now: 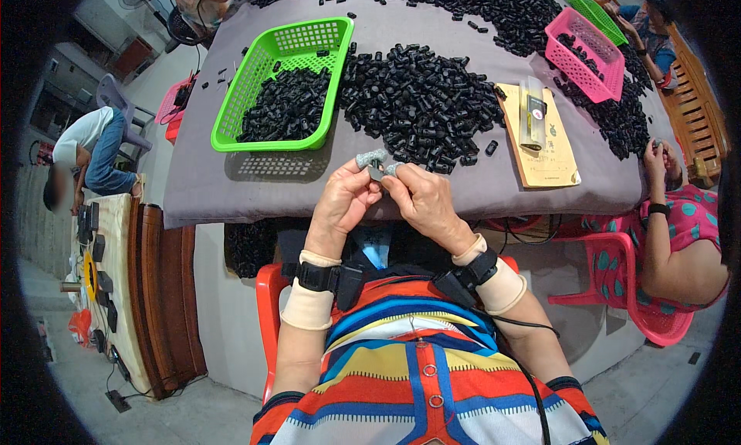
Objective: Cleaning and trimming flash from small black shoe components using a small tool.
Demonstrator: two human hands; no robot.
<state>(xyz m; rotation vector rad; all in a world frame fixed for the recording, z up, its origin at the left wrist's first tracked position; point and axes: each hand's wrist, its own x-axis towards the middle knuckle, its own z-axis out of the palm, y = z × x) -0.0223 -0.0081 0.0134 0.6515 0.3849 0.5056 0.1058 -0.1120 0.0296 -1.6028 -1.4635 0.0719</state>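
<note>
My left hand [344,202] and my right hand [424,202] meet over the front edge of the grey-covered table [231,190]. Together they pinch a small grey part [376,162] between the fingertips, with taped fingertips showing at its ends. Just beyond the hands lies a big heap of small black parts [421,98]. A green basket [282,78] with several black parts inside stands to the far left of the heap.
A tan booklet [544,148] with a clear packet on it lies right of the heap. A pink basket [587,51] and more black parts sit further back. A person in a pink dotted top [683,229] sits at right; another person bends at far left.
</note>
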